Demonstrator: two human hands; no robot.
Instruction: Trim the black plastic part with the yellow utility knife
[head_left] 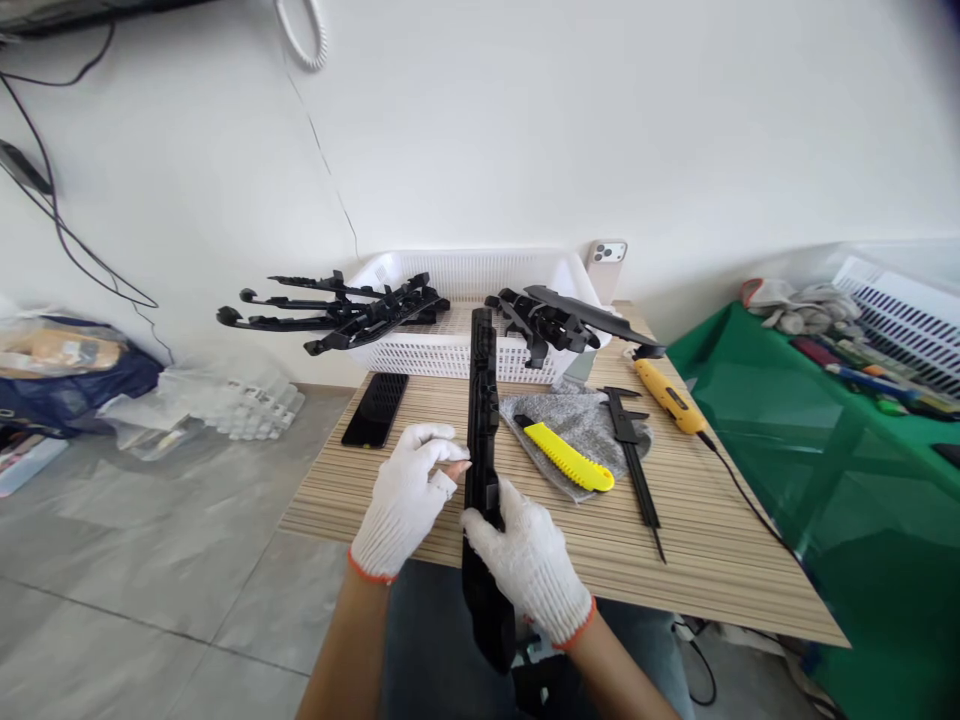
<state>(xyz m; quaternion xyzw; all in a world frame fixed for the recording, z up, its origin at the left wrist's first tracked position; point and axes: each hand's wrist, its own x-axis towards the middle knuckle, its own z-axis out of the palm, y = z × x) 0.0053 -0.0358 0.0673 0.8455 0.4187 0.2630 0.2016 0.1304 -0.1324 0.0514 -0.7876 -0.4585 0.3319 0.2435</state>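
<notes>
Right white-knit-gloved hand (531,555) grips long black plastic part (482,410) — left white-knit-gloved hand (409,490), ahead-left of right, fingers bent, pinch unclear

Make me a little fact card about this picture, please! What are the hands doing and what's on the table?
Left hand: white-gloved, fingers at the long part's edge; touching or not, can't tell
Right hand: white-gloved, gripping the long black part
Basket: white, with black parts sticking out
Gray cloth: yellow cutter on top, black caliper partly on it
Table's left side: dark phone
Table's right side: yellow corded tool
</notes>
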